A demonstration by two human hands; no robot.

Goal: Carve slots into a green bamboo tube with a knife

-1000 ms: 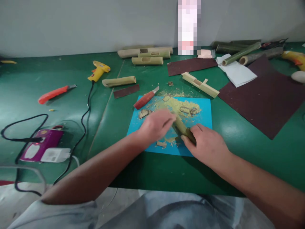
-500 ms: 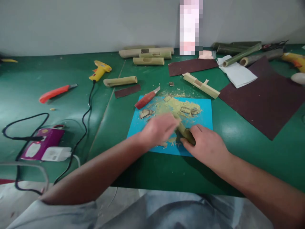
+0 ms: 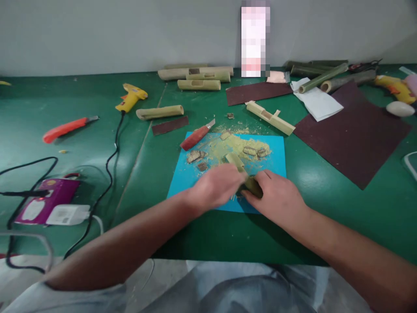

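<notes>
A short bamboo tube [image 3: 235,161] lies slanted over a blue sheet [image 3: 180,180], its far half pale and its near end dark green. My right hand [image 3: 276,191] is wrapped round the near end. Across the tube's middle, my left hand [image 3: 220,184] is closed with fingers curled down; whatever is in them is hidden, and the fingertips are a little blurred. Yellowish bamboo dust [image 3: 257,145] and several bark chips [image 3: 195,156] cover the sheet's upper part. A red-handled knife [image 3: 197,138] rests on the sheet's upper left edge.
Several bamboo pieces [image 3: 198,85] lie along the back. To the right are a notched bamboo piece [image 3: 270,117], white paper [image 3: 321,102] and dark brown sandpaper [image 3: 355,143]. Leftward sit a yellow glue gun [image 3: 130,96], an orange cutter [image 3: 67,128] and a purple power strip [image 3: 48,200] with cables.
My left hand has slid down along the bamboo tube toward my right hand, uncovering its far end. My right hand keeps its grip. The whole view has shifted slightly.
</notes>
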